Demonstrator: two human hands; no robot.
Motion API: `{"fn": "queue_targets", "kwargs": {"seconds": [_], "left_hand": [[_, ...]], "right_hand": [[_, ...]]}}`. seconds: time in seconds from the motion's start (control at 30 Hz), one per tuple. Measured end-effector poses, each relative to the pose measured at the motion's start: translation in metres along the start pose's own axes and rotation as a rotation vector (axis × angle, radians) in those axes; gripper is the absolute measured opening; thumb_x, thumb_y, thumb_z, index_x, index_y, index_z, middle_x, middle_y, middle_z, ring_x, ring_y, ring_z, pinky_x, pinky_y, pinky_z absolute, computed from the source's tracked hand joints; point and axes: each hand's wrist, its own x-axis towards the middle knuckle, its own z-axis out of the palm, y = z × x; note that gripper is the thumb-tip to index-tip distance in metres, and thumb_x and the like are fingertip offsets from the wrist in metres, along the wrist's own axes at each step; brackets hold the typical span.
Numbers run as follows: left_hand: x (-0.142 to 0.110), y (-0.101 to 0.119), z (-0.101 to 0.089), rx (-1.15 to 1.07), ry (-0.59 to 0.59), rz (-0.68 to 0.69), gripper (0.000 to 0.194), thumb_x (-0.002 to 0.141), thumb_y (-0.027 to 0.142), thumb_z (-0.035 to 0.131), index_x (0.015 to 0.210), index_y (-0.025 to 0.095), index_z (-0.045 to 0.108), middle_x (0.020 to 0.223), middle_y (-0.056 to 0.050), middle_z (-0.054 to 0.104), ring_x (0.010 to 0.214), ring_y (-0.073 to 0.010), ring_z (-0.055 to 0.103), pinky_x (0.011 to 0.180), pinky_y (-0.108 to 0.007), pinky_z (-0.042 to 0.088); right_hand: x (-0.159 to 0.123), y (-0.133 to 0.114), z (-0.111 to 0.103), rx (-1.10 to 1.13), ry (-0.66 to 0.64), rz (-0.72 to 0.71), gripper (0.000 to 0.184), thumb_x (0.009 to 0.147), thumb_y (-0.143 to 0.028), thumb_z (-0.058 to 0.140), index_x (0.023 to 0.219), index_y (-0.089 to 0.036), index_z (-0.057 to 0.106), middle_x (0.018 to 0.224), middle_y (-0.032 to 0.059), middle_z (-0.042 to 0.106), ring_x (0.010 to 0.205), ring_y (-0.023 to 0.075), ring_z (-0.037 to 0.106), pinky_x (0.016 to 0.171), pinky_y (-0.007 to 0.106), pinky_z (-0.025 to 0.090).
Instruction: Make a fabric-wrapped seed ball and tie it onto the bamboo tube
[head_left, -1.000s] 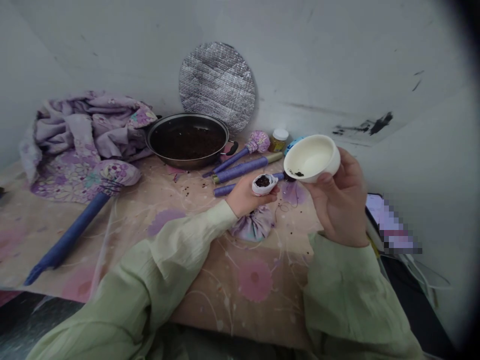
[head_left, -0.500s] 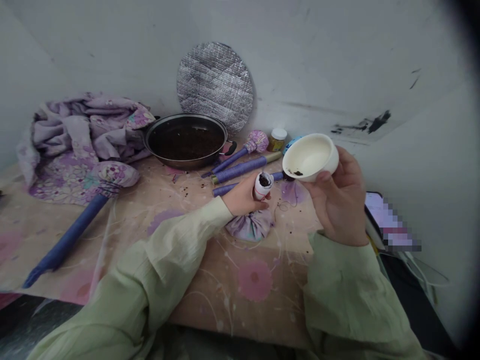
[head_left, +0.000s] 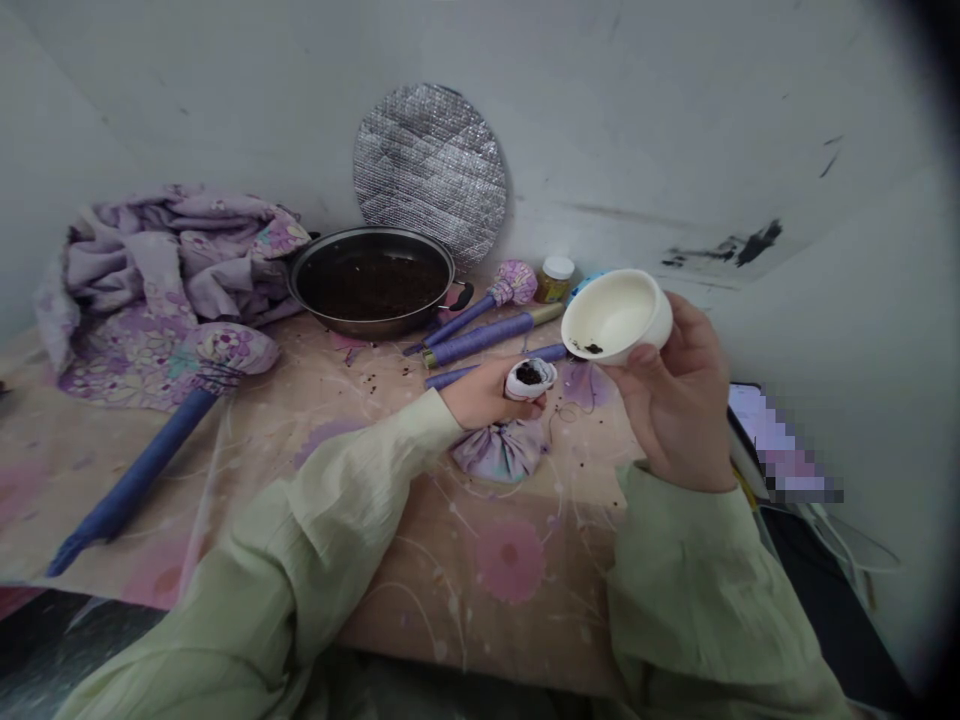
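My left hand (head_left: 484, 392) is closed around a small white tube (head_left: 534, 392), perhaps rolled paper, with dark crumbly filling showing at its open mouth. Directly below it, a gathered purple cloth pouch (head_left: 501, 452) lies on the table, its top partly hidden by the hand. My right hand (head_left: 686, 390) grips a small white bowl (head_left: 626, 312), thumb at the rim. The bowl is tilted to the left, above and right of the tube. A few dark crumbs cling inside its lower lip.
A dark pan (head_left: 375, 322) with brown crumbs stands behind, before a silver round mat (head_left: 431, 170). Purple-wrapped sticks (head_left: 480, 340) and a small jar (head_left: 555, 280) lie right of it. Floral cloth (head_left: 150, 290) and a cloth-headed stick (head_left: 157, 465) are left. A phone (head_left: 772, 440) is right.
The white tube's mouth has tipped to the right and shows wider. The bowl has shifted slightly left and down towards it. Both hands keep their hold.
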Motion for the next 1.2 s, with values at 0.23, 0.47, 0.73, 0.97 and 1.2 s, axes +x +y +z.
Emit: {"fn": "queue_targets", "kwargs": {"seconds": [0.23,0.47,0.73,0.97,1.2], "left_hand": [[0.001,0.002,-0.001,0.140,0.037,0.011,0.025,0.059,0.016,0.074,0.075,0.012,0.055,0.074,-0.002,0.061,0.070,-0.0123,0.056,0.070,-0.029,0.045],[0.001,0.003,0.004,0.186,0.097,0.091,0.029,0.065,0.023,0.073,0.085,0.012,0.055,0.075,-0.001,0.057,0.071,-0.0131,0.052,0.072,-0.029,0.043],[0.002,-0.005,0.008,0.256,0.129,0.143,0.041,0.069,0.026,0.071,0.105,0.012,0.057,0.101,-0.008,0.064,0.091,-0.0195,0.057,0.087,-0.036,0.043],[0.002,-0.007,0.009,0.298,0.150,0.138,0.043,0.071,0.026,0.069,0.108,0.011,0.055,0.105,-0.011,0.064,0.097,-0.0233,0.058,0.088,-0.038,0.044],[0.001,-0.008,0.011,0.283,0.161,0.137,0.049,0.070,0.026,0.068,0.112,0.008,0.052,0.110,-0.014,0.063,0.102,-0.0262,0.058,0.091,-0.041,0.044]], "right_hand": [[-0.001,0.000,-0.001,-0.054,-0.040,0.013,0.046,0.066,-0.026,0.076,0.109,-0.028,0.059,0.122,0.0017,0.056,0.115,0.0223,0.052,0.106,0.050,0.036],[-0.002,0.004,-0.003,-0.179,-0.188,-0.007,0.053,0.064,-0.024,0.078,0.112,-0.034,0.059,0.121,-0.0016,0.058,0.115,0.0199,0.053,0.103,0.041,0.042],[-0.008,-0.001,0.003,-0.232,-0.239,-0.021,0.060,0.063,-0.025,0.078,0.119,-0.032,0.056,0.130,-0.0017,0.053,0.124,0.0227,0.047,0.107,0.045,0.037],[-0.015,-0.010,0.012,-0.342,-0.268,-0.032,0.062,0.067,-0.025,0.076,0.124,-0.031,0.053,0.139,-0.0017,0.047,0.133,0.0245,0.037,0.115,0.047,0.023],[-0.018,-0.012,0.014,-0.488,-0.311,-0.074,0.064,0.073,-0.029,0.070,0.132,-0.033,0.045,0.144,-0.0023,0.040,0.136,0.0246,0.032,0.116,0.047,0.019]]}}
